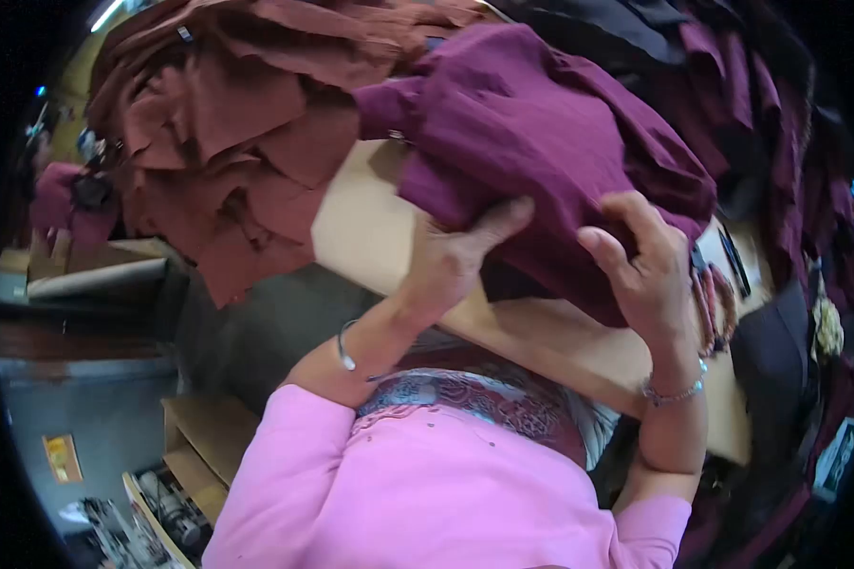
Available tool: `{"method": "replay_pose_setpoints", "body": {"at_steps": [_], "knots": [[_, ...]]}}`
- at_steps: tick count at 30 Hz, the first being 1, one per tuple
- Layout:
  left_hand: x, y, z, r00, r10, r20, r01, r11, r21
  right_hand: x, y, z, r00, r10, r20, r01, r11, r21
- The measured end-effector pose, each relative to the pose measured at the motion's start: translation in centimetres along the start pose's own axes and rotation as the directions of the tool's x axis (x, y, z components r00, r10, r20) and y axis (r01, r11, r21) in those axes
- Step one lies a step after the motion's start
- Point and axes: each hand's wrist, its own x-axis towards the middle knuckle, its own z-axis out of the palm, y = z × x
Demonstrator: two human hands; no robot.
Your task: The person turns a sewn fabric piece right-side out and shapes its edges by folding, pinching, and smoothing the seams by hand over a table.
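A dark purple garment (522, 123) lies bunched over the light wooden tabletop (361, 223), its near edge hanging toward me. My left hand (455, 261) grips its lower left part, thumb laid on top and the other fingers hidden under the cloth. At the right side, my right hand (650, 261) has its fingers curled on the same garment. Its thumb and index finger bend toward each other over the cloth, and the remaining fingers are partly hidden.
Rust-brown garments (218, 104) are heaped at the back left and hang over the table edge. Dark clothes (617, 28) lie at the back right. A black pen-like item (733, 261) rests on the right of the table. An open cardboard box (204, 436) stands low at the left.
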Motion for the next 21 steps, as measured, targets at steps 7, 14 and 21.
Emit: {"method": "replay_pose_setpoints", "body": {"at_steps": [7,14,21], "knots": [[2.0,3.1,-2.3,0.993,-0.069,0.092,0.076,0.994,-0.076,0.1,0.1,-0.3,1.000,0.000,0.015,0.000,1.000,0.005],[2.9,5.2,-2.8,0.980,-0.052,0.193,-0.104,0.691,0.715,0.0,-0.1,0.2,0.994,-0.109,0.016,0.110,0.992,-0.057],[3.2,2.5,-3.7,0.988,0.149,-0.030,-0.143,0.979,0.147,0.3,0.6,0.1,0.988,-0.124,-0.092,0.122,0.992,-0.026]]}}
